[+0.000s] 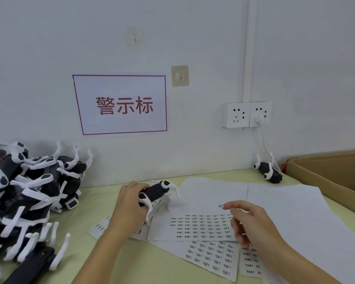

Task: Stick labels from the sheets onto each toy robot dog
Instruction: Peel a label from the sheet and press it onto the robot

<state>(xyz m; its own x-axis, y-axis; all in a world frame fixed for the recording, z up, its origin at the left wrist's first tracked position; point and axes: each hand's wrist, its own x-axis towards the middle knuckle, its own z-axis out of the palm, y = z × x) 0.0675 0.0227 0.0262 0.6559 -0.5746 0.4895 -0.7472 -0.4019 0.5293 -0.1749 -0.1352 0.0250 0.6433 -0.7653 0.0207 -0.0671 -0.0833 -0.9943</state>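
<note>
- You're early on, by my reading: one dog (268, 171) lies alone at 2 o'clock by the box (326, 175), perhaps finished, while a big pile of dogs (29, 191) waits at 9 o'clock.
- Your left hand (129, 208) grips a dog (155, 193) at centre, black body, white legs hanging over the sheets.
- Your right hand (252, 222) pinches a small label (220, 206) at its fingertips, lifted off the top sheet (201, 226).
- Rows of printed labels remain on the overlapping sheets at 5 o'clock.
</note>
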